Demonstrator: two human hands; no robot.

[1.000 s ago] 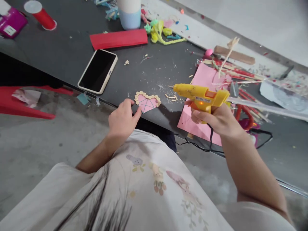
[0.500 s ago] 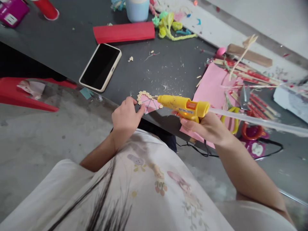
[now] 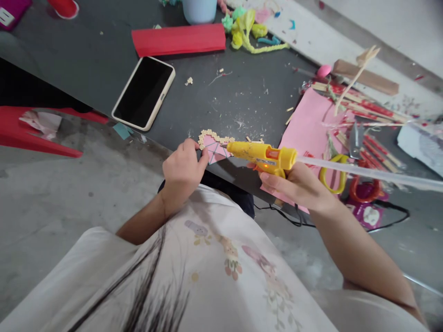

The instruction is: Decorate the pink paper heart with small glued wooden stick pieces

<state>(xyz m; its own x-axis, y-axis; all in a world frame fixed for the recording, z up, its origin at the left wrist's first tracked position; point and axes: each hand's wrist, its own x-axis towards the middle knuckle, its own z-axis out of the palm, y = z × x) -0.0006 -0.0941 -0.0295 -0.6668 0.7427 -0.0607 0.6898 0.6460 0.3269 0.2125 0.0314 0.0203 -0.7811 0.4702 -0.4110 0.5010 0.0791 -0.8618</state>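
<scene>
My left hand (image 3: 184, 168) pinches the left edge of a small pink paper heart (image 3: 215, 151) at the table's near edge. Small pale beige pieces line the heart's upper border, and dark lines cross its face. My right hand (image 3: 297, 184) is wrapped round a yellow hot glue gun (image 3: 265, 154), whose small light glows orange. A long clear glue stick (image 3: 367, 174) sticks out of its back. The gun's nozzle points left, over the right part of the heart; whether the tip touches it I cannot tell.
A phone (image 3: 144, 92) and a folded red paper (image 3: 179, 39) lie beyond my left hand. Right of the gun are a pink sheet (image 3: 308, 120), yellow-handled scissors (image 3: 332, 177), several red-and-pale sticks (image 3: 380, 152) and a black cord (image 3: 290, 221). A blue cup (image 3: 200, 10) stands at the back.
The glue gun's nozzle has shifted slightly down, off the heart's upper border and onto its right part, uncovering more of the beige edging. My left hand keeps its hold. The view has shifted slightly.
</scene>
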